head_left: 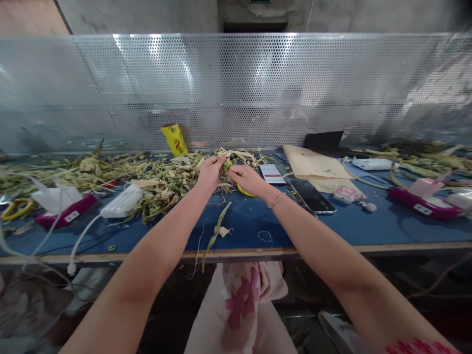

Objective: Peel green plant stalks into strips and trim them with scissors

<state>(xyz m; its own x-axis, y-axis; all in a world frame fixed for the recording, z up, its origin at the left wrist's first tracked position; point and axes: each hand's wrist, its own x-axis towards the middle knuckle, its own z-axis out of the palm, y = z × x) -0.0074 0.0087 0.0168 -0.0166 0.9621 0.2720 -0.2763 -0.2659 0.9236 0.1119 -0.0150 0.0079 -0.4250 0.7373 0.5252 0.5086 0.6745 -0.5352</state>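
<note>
Screen of perforated metal [239, 73] runs across far side, full width. Blue table [250, 226] in front of it, approx. as wide. Next size down: heap of dried plant stems [165, 182], left of ctr to middle, incl. scraps spread farther left; more stems [413, 162] far right. Brown paper [313, 162] lies right of ctr, far side.

Both my hands meet mid-table, at heap's right end. L hand [213, 169] narrow, fingertips pinched on a green plant bit; R hand [245, 178] also narrow, thumb + fingers closed up at same bit, tho exact grip's too small to be sure of. Yellow tube [174, 139] stands tilted, far side; dark phone [312, 195] right of my R hand. One long loose stem [220, 220] hangs over near edge.

Smallest: green plant bit [226, 164], btwn my fingertips. Progress, my guess: 1 bit being worked, heap's thick, so lots left. Can't tell which scraps are done w/ — no sorted pile I can make out.
</note>
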